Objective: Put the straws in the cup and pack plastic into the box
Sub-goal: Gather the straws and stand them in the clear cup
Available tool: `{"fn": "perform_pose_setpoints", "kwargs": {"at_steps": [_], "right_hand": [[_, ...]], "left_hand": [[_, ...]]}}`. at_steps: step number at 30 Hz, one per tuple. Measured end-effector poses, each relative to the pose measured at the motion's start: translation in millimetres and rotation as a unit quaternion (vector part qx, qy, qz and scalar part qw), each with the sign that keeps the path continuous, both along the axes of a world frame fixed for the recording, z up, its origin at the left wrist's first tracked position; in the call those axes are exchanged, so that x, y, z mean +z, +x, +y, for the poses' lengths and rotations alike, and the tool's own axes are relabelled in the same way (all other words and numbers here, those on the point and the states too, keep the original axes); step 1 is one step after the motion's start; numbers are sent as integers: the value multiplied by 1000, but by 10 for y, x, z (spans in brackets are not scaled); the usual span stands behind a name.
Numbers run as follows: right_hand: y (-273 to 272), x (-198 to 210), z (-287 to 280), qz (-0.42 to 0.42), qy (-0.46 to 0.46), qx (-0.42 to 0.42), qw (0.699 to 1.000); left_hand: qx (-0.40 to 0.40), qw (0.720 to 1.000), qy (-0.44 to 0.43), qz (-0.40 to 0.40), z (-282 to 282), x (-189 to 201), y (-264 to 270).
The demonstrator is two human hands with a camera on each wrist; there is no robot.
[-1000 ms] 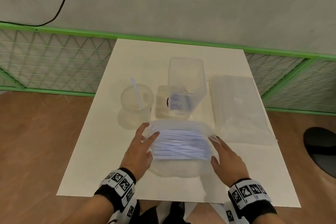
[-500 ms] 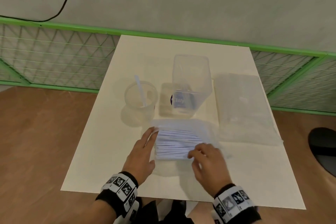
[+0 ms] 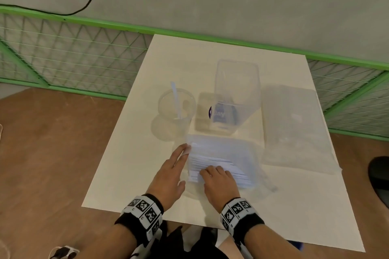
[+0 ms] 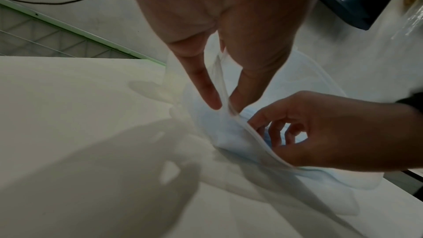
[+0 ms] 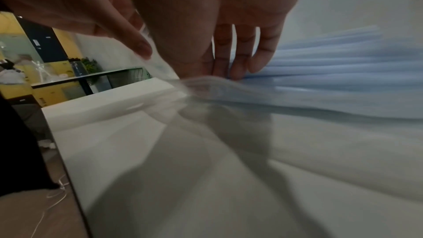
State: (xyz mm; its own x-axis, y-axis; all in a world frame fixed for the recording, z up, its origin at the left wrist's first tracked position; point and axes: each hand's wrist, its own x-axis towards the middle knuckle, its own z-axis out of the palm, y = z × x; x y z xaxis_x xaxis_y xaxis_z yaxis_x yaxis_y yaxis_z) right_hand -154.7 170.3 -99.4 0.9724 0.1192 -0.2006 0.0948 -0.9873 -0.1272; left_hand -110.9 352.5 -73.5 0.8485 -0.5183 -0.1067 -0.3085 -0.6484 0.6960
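Note:
A clear bag of pale blue straws (image 3: pixel 219 162) lies on the white table (image 3: pixel 130 170) near its front edge. My left hand (image 3: pixel 186 149) pinches the bag's open left edge (image 4: pixel 225 100) between thumb and finger and lifts it. My right hand (image 3: pixel 208 171) reaches into the opening, its curled fingers (image 5: pixel 240 68) closing on the ends of the straws (image 5: pixel 332 64). Behind the bag on the left stands a clear cup (image 3: pixel 166 105) with one straw (image 3: pixel 175 96) in it. A tall clear box (image 3: pixel 236 82) stands beside the cup.
A flat pile of clear plastic (image 3: pixel 294 128) lies on the table's right side. A green mesh fence (image 3: pixel 63 52) runs behind the table below a grey wall. A dark round object (image 3: pixel 379 178) sits on the floor at the right.
My right hand has moved from the bag's right end across to the left opening and curled onto the straws. My left hand has shifted to pinch the bag's edge.

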Motion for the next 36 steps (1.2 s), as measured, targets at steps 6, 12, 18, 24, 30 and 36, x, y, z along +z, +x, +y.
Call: {"fn": "perform_pose_setpoints", "kwargs": {"at_steps": [6,12,18,24,30,36], "right_hand": [[65,-16,59,12,-49,10,999],[74,-20,78,43,-48,9,998],[51,73,51,72,-39,-3,997],[29,30,70,82,-75,19,994],[2,-10,87,67,-70,-13,995],[-18,-12,64,27,-60,0,998]], "left_hand": [[-4,1000,-6,8,0,-9,-17],[13,1000,-12,9,-32,-21,-22],[39,999,-16,10,-32,-28,-23],[38,999,-27,6,-60,-10,-36],[41,999,-26,2,-57,9,-36],[47,999,-27,3,-48,2,-51]]}}
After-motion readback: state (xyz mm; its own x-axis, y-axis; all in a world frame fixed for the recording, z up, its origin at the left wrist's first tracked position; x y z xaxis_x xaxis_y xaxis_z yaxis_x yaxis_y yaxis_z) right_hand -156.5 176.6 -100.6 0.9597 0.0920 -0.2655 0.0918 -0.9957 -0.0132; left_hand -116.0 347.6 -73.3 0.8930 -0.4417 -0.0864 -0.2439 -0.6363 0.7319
